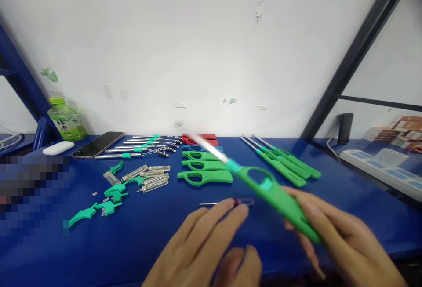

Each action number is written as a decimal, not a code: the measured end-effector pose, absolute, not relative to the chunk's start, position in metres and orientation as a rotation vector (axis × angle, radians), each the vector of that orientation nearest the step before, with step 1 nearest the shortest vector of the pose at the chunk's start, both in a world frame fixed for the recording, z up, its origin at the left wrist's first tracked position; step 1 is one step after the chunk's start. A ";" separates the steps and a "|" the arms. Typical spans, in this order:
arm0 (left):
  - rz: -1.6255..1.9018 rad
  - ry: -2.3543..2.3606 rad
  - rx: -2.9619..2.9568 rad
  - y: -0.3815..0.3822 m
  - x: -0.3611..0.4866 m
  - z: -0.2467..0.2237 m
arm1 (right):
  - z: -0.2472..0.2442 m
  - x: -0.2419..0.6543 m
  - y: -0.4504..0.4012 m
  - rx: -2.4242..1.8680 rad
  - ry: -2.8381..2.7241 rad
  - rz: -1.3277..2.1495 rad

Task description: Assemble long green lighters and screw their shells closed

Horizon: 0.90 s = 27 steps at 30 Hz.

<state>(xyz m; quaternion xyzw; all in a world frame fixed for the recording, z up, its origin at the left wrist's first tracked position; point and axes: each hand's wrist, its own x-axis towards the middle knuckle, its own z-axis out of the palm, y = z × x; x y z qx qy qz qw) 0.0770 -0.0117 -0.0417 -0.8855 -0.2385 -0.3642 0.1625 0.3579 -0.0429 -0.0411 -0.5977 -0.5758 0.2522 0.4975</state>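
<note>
My right hand [343,234] grips the lower handle of a green long-necked lighter [280,199]. Its metal tube points up and to the left, blurred at the tip. My left hand [204,243] is over the front of the table, holding nothing, its fingers stretched out and apart. Just past its fingertips lies a small screwdriver [245,201] with a red and clear purple handle; whether they touch it I cannot tell. Behind that, several green handle shells [211,177] lie in a column, with blue [198,148] and red ones [207,137] farther back.
On the blue table [148,243] lie teal triggers [84,214], clear fuel tanks [153,183] and metal tubes with wires [132,148]. Assembled green lighters [286,168] lie at right. A phone [99,144], white case [58,148] and bottle [67,120] stand back left; a power strip [382,168] is far right.
</note>
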 end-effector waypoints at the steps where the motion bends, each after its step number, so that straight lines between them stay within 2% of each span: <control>1: -1.031 -0.732 -2.516 -0.010 0.069 -0.047 | -0.040 0.369 -0.039 -1.472 -1.349 0.502; 6: -0.898 -0.951 -2.544 0.009 0.022 -0.069 | -0.055 0.416 -0.011 -1.795 -1.409 0.009; 12: -0.913 -1.094 -2.529 0.020 0.006 -0.071 | -0.081 0.416 0.012 -1.918 -1.465 -0.210; 19: -0.979 -1.116 -2.562 0.018 0.012 -0.065 | -0.070 0.405 0.010 -1.952 -1.490 -0.497; 23: -0.957 -1.123 -2.571 0.018 0.010 -0.069 | -0.042 0.377 0.016 -1.749 -1.727 -0.485; 27: -0.904 -1.148 -2.597 0.018 0.007 -0.072 | -0.012 0.328 0.039 -1.376 -2.377 -0.258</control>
